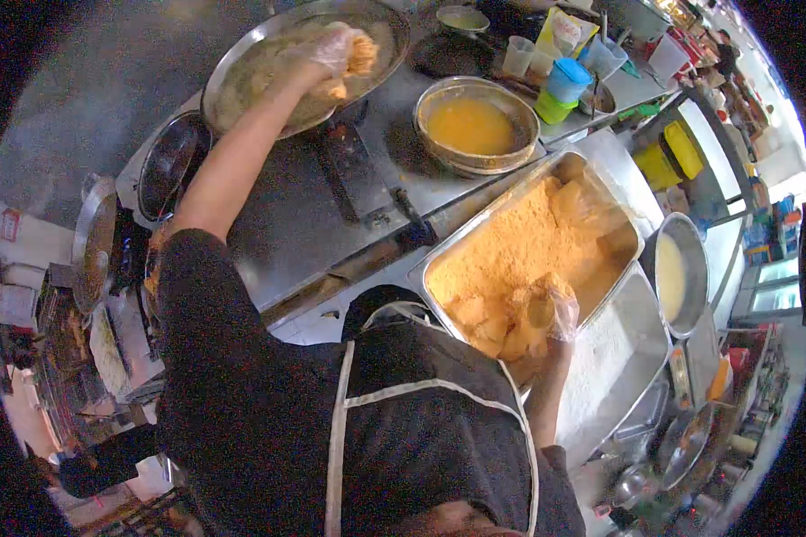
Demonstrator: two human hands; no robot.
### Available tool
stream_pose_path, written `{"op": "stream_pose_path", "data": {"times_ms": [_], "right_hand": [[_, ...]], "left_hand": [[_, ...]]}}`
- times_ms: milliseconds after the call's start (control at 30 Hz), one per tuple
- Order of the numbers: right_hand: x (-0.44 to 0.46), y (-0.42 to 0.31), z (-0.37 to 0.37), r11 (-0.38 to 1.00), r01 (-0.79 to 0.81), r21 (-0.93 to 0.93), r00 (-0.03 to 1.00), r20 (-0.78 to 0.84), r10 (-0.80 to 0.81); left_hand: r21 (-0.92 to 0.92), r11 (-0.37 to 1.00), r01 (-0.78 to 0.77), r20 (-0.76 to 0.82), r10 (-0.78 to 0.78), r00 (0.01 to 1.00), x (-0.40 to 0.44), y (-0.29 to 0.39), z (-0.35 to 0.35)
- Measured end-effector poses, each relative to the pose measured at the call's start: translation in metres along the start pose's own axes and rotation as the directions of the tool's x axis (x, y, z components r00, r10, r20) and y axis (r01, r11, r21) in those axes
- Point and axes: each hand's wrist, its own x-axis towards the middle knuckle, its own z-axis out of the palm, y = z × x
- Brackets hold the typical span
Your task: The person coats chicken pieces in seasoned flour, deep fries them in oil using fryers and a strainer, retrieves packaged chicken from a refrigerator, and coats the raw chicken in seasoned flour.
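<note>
My left hand (333,52), in a clear plastic glove, reaches over a wide metal pan (222,76) at the top. Its fingers are closed around a crumb-coated piece of food (363,55); a smaller crumbed bit (337,90) shows just below. Pale liquid and loose crumbs lie in the pan. At lower right, my right hand (557,311), gloved too and caked with crumbs, is in a deep steel tray (432,279) of orange breadcrumbs (519,237). Crumbed pieces (475,318) lie beside that hand. Crumbs cover its fingers, so its grip is unclear.
A metal bowl of yellow liquid (470,125) stands between pan and tray. Beside the tray are a steel tray of white powder (604,367) and a bowl of pale batter (672,277). Tubs with blue and green parts (566,82) stand behind. A dark wok (172,166) is at left.
</note>
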Motion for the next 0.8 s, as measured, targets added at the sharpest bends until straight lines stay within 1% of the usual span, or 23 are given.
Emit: {"op": "stream_pose_path", "data": {"times_ms": [67, 100, 133, 200, 233, 300, 333, 367, 400, 433, 467, 500, 533, 567, 600, 633, 667, 700, 733, 767, 800], "right_hand": [[0.012, 0.01, -0.01, 0.999, 0.024, -0.026, 1.0, 0.019, -0.024], [0.017, 0.014, -0.014, 0.999, 0.038, -0.034, 0.999, 0.028, -0.037], [0.02, 0.016, -0.017, 0.998, 0.048, -0.036, 0.998, 0.034, -0.047], [0.021, 0.017, -0.021, 0.998, 0.061, -0.033, 0.998, 0.031, -0.06], [0.02, 0.016, -0.021, 0.998, 0.062, -0.027, 0.998, 0.025, -0.061], [-0.001, -0.008, -0.005, 0.999, 0.044, -0.014, 0.999, -0.011, -0.044], [-0.009, -0.026, 0.002, 0.999, 0.039, 0.012, 0.998, -0.048, -0.039], [-0.01, -0.03, -0.003, 0.994, 0.085, -0.071, 0.992, -0.087, -0.091], [-0.011, -0.034, -0.009, 0.98, 0.124, -0.158, 0.982, -0.125, -0.144], [0.003, -0.025, -0.03, 0.936, 0.288, -0.204, 0.955, -0.009, -0.296], [0.012, -0.039, -0.04, 0.959, 0.265, -0.103, 0.958, 0.136, -0.251], [0.02, -0.052, -0.05, 0.977, 0.211, -0.014, 0.94, 0.278, -0.199], [0.014, -0.08, -0.039, 0.966, 0.249, -0.061, 0.939, 0.259, -0.226], [0.007, -0.108, -0.029, 0.952, 0.284, -0.11, 0.938, 0.239, -0.252], [0.009, -0.142, -0.029, 0.997, 0.053, -0.056, 0.933, 0.36, -0.029], [0.0, -0.176, -0.001, 0.878, 0.273, -0.394, 0.948, 0.267, -0.175], [0.001, -0.201, 0.022, 0.75, 0.401, -0.527, 0.913, 0.298, -0.279], [0.003, -0.226, 0.045, 0.583, 0.496, -0.643, 0.867, 0.324, -0.379], [0.017, -0.248, 0.053, 0.554, 0.587, -0.59, 0.809, 0.418, -0.412], [0.037, -0.267, 0.067, 0.499, 0.63, -0.594, 0.776, 0.49, -0.397], [0.054, -0.284, 0.088, 0.401, 0.718, -0.569, 0.696, 0.58, -0.423]], "left_hand": [[0.298, 0.95, -0.094, -0.001, 0.098, 0.995, 0.008, -0.072, 0.004], [0.504, 0.856, -0.113, -0.007, 0.135, 0.991, -0.007, -0.05, -0.001], [0.685, 0.719, -0.116, -0.013, 0.171, 0.985, -0.023, -0.026, -0.006], [0.466, 0.885, 0.007, 0.108, -0.065, 0.992, -0.036, -0.001, -0.008], [0.465, 0.885, 0.012, 0.104, -0.068, 0.992, -0.035, 0.001, -0.008], [0.407, 0.886, 0.221, 0.004, -0.244, 0.97, -0.034, 0.003, -0.004], [0.397, 0.89, 0.222, -0.009, -0.238, 0.971, -0.039, 0.028, -0.005], [0.504, 0.863, 0.029, -0.105, 0.028, 0.994, -0.056, 0.075, -0.006], [0.501, 0.864, -0.048, -0.152, 0.142, 0.978, -0.062, 0.099, 0.005], [0.508, 0.853, -0.124, -0.195, 0.254, 0.947, -0.068, 0.124, 0.017], [0.386, 0.916, -0.111, -0.22, 0.208, 0.953, -0.07, 0.139, 0.032], [0.259, 0.955, -0.144, -0.178, 0.194, 0.965, -0.089, 0.179, 0.041], [0.126, 0.977, -0.173, -0.134, 0.189, 0.973, -0.112, 0.223, 0.05], [-0.052, 0.987, -0.15, 0.004, 0.15, 0.989, -0.123, 0.228, 0.079], [-0.241, 0.959, -0.151, 0.11, 0.181, 0.977, -0.138, 0.231, 0.107], [-0.549, 0.835, -0.038, 0.241, 0.202, 0.949, -0.152, 0.228, 0.136], [-0.797, 0.563, 0.221, 0.406, 0.227, 0.885, -0.165, 0.221, 0.167], [-0.817, 0.433, 0.38, 0.519, 0.268, 0.811, -0.174, 0.217, 0.197], [-0.726, 0.687, 0.029, 0.377, 0.363, 0.852, -0.185, 0.228, 0.222], [-0.618, 0.781, -0.09, 0.39, 0.405, 0.827, -0.194, 0.233, 0.249], [-0.496, 0.84, -0.219, 0.402, 0.446, 0.8, -0.203, 0.238, 0.274]]}}
